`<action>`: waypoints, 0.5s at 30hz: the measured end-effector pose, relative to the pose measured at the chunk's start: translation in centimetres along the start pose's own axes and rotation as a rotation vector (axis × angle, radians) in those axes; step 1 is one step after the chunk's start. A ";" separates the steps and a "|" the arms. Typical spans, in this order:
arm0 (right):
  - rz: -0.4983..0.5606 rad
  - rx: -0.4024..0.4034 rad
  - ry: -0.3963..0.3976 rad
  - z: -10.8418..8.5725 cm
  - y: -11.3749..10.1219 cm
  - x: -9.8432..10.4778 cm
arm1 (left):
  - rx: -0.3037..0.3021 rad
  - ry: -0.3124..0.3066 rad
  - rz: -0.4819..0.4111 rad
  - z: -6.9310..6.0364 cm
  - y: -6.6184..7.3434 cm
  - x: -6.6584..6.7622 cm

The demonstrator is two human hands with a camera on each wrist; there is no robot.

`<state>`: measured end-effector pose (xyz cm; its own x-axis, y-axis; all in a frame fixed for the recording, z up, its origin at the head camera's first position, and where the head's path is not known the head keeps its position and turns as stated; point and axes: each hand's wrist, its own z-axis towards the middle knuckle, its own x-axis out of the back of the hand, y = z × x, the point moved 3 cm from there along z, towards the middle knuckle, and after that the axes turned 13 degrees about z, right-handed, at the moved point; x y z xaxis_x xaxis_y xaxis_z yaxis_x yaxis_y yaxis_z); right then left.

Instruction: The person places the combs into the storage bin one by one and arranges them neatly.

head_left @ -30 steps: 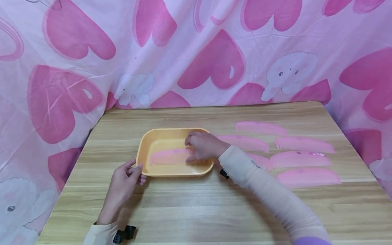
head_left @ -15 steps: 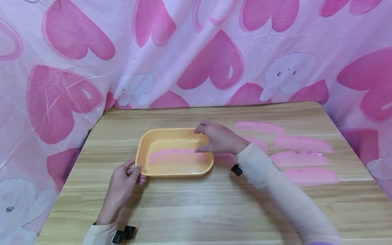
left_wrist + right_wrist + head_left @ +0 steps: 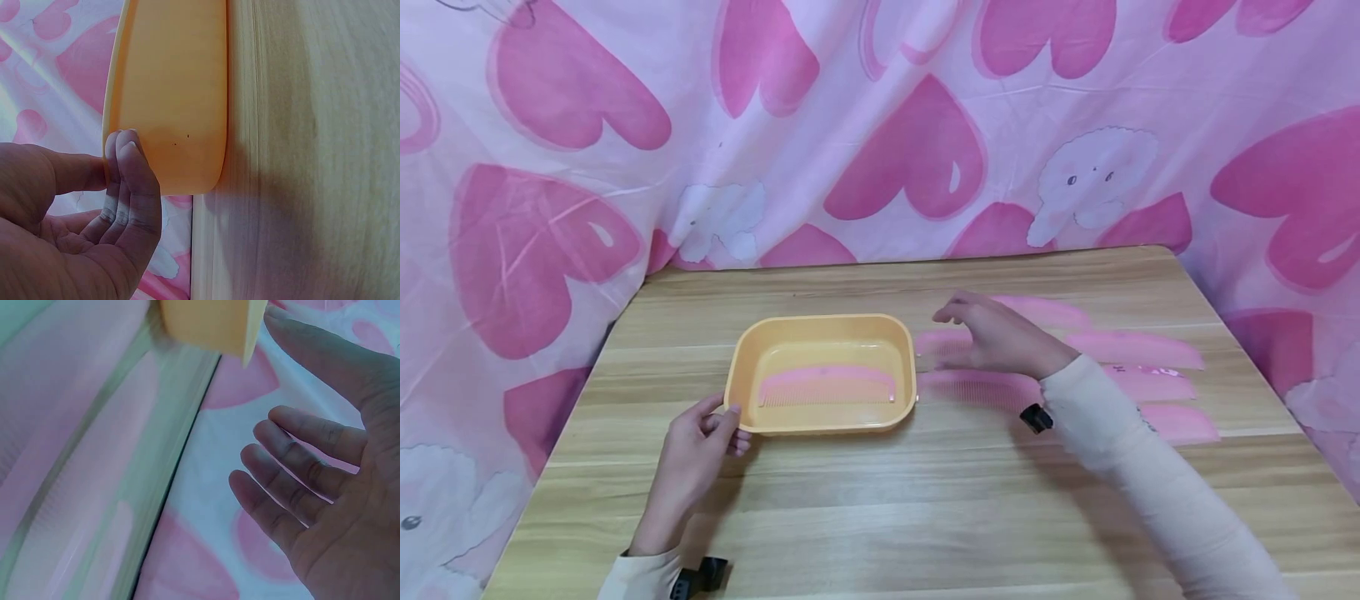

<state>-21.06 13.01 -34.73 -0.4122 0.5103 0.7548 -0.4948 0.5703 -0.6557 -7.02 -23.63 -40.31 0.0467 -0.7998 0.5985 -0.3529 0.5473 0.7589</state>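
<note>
A yellow plastic tray (image 3: 820, 327) stands on the table with one pink comb (image 3: 827, 386) lying flat inside it. My left hand (image 3: 694, 446) pinches the tray's near left corner; in the left wrist view the thumb is at the rim and the fingers lie against the outer wall. To the right of the tray my right hand (image 3: 1000, 337) hovers over pink combs, holding nothing, its fingers spread and slightly bent in the right wrist view. Below it lies a comb (image 3: 981, 388), and another comb (image 3: 942, 343) is partly hidden by the hand.
More pink combs lie to the right: one at the back (image 3: 1048, 311), then a comb (image 3: 1142, 348), a comb (image 3: 1150, 383) with a printed mark, and a comb (image 3: 1183, 423) partly behind the sleeve. A pink heart-patterned cloth (image 3: 902, 158) hangs behind the wooden table (image 3: 865, 517).
My right hand has let go of the comb in the tray and moved right, out over the combs on the table. The left hand stays at the tray's corner.
</note>
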 end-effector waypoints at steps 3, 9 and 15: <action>0.001 -0.022 0.003 -0.9 1.0 0.2 | 0.003 0.002 0.006 0.0 0.1 0.0; -0.007 -0.028 0.012 -2.5 2.8 0.5 | 0.016 0.003 0.034 0.0 0.2 -0.1; 0.007 -0.083 0.014 -4.2 4.5 0.7 | 0.030 -0.003 0.038 0.0 0.2 -0.1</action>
<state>-20.34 18.60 -37.22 -0.4048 0.5232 0.7499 -0.4263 0.6175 -0.6610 -7.11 -23.48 -40.23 0.0305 -0.7795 0.6257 -0.3827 0.5692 0.7277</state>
